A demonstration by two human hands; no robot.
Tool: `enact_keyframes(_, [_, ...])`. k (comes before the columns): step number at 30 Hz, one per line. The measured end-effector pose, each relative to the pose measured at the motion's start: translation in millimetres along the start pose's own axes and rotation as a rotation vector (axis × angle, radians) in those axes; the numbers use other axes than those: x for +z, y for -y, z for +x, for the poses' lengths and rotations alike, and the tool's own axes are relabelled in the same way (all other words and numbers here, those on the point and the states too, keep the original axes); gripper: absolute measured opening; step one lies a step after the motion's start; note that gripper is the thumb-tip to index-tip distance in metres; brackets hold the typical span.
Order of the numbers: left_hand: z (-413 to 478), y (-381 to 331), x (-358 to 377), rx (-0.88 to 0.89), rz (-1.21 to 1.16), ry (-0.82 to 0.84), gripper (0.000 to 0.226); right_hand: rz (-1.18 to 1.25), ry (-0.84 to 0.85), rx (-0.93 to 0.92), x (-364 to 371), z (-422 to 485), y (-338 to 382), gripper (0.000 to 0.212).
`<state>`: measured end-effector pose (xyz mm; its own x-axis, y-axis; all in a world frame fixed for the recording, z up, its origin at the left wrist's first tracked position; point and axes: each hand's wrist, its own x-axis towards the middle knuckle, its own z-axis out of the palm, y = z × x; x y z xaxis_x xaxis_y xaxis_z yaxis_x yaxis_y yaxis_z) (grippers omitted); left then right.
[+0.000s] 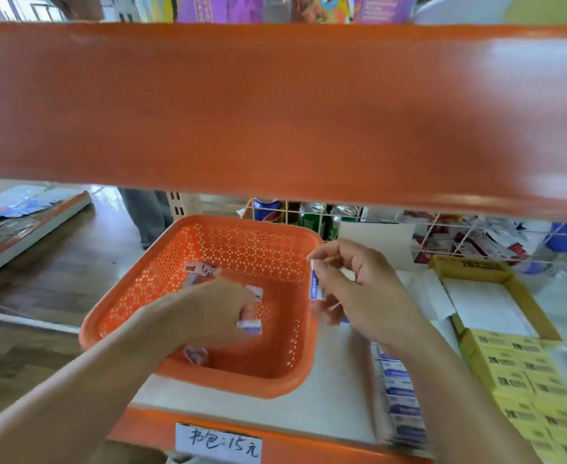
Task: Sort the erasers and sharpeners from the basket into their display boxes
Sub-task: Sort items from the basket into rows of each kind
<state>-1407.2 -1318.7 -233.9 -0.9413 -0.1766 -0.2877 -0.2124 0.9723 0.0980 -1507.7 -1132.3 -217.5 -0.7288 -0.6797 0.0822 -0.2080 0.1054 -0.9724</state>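
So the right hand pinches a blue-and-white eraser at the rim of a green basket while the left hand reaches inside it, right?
Not quite. The head view shows the basket is orange, not green. The rest stands: the right hand pinches a blue-and-white eraser at its rim while the left hand reaches inside it.

Handwritten white tag point(218, 442) on the orange shelf edge point(141, 426) reads "书包:15元". At right, yellow packs point(509, 363) carry black "2B" plus smaller print, too blurred to read. Rim of the yellow box point(469, 266) behind them has dark print, maybe "2B" too, not sure. The eraser point(316, 284) pinched in the right hand point(359, 289) has white lettering on a blue band, unreadable. Labels on the cans point(312, 219) are unreadable.
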Motion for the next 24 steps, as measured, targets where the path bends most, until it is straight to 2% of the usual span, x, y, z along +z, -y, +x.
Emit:
enact_keyframes(4, [-7.3,-41.8,-18.5,0.082,-0.313,-0.338,0.007,-0.034,-0.05,0.015,-36.2,-18.5,-10.3,0.013])
enact_keyframes(8, [-19.1,-107.7,-24.5,0.22,-0.48,-0.495,0.006,-0.116,-0.061,0.06,-73.1,-37.9,-24.5,0.027])
enact_keyframes(12, [-14.2,-158.0,-13.9,0.231,-0.478,-0.453,0.006,-0.312,-0.128,0.064,-99.9,-52.0,-40.1,0.033])
enact_keyframes(19, [15.4,-176.1,15.7,0.089,-0.412,-0.416,0.016,-0.724,-0.105,0.089,-121.2,-64.5,-47.0,0.005])
enact_keyframes(21, [23.2,-175.8,23.2,0.055,-0.412,-0.404,0.019,-0.831,-0.055,0.101,-119.7,-62.0,-48.9,0.01])
enact_keyframes(24, [32.6,-176.4,31.6,0.012,-0.434,-0.39,0.022,-0.861,-0.021,0.129,-115.5,-57.8,-50.8,0.017])
